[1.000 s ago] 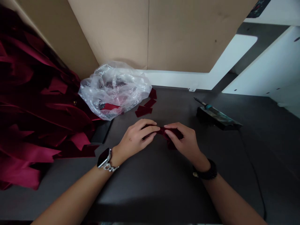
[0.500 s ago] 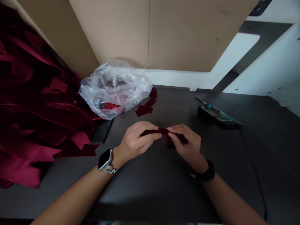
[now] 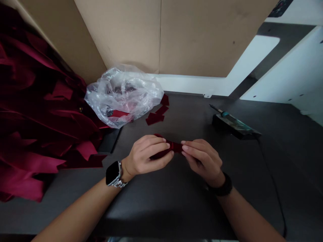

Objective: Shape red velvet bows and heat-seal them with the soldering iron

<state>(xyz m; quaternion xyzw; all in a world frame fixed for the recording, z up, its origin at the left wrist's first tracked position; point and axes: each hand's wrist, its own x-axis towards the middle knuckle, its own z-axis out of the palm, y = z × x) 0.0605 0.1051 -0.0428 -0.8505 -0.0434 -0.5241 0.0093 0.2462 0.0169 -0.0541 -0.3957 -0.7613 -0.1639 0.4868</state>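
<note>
A dark red velvet ribbon bow (image 3: 174, 147) is stretched between my two hands, just above the dark tabletop (image 3: 161, 198). My left hand (image 3: 148, 153) pinches its left side, thumb below and fingers above. At the other side, my right hand (image 3: 203, 159) grips the ribbon between thumb and fingertips. Between the fingertips shows the narrow middle of the bow; both its ends are largely covered by my fingers. Beyond my hands lie several small cut pieces of dark red ribbon (image 3: 155, 118).
At the left is a large heap of dark red ribbons (image 3: 45, 111). A clear plastic bag (image 3: 126, 94) with red pieces inside lies beside it. To the right, a soldering-iron-like tool (image 3: 224, 114) rests on a black box (image 3: 237, 127) with a cord. Cardboard (image 3: 161, 37) stands behind.
Both hands have turned the ribbon and come slightly lower. My fingertips are a little farther apart, and more of the bow's middle shows.
</note>
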